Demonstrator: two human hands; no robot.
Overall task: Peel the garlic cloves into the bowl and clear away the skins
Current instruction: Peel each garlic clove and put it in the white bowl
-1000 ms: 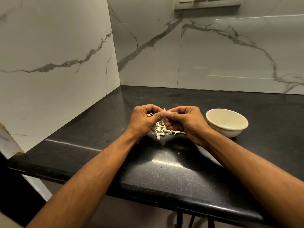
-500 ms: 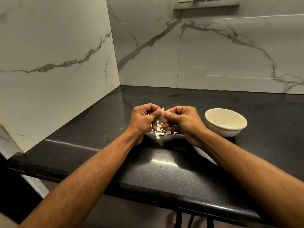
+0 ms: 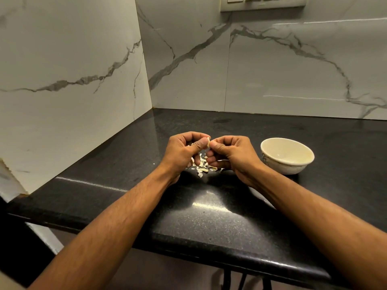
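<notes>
Since the earlier frames the hands have barely shifted: they're a touch higher over the skins, thumbs pulled back together w/ the clove tip still poking up between them, same as half a sec ago. Bowl hasn't moved.

Left hand [image 3: 184, 151] is curled, thumb and forefinger pinching the garlic clove [image 3: 208, 141] from the left side. Right hand [image 3: 232, 155] is curled too, thumb and forefinger pinching the same clove from the right. Thumbs nearly touch; only a pale sliver of clove shows between the fingertips. Can't tell how much skin is left on it.

Both hands are held above the black counter [image 3: 209, 216], approx. mid-counter, forearms reaching in from the near edge.

Pile of skins [image 3: 202, 166] lies on the counter right under the hands, partly hidden by the fingers, w/ a few bits spilling toward the near side.

Cream bowl [image 3: 287, 155] stands upright on the counter to the right of the right hand, near it but apart. No clove shows in the part of the inside that's visible.

Behind: marble-look wall tiles [image 3: 272, 70], socket strip [image 3: 261, 3] at top.
</notes>
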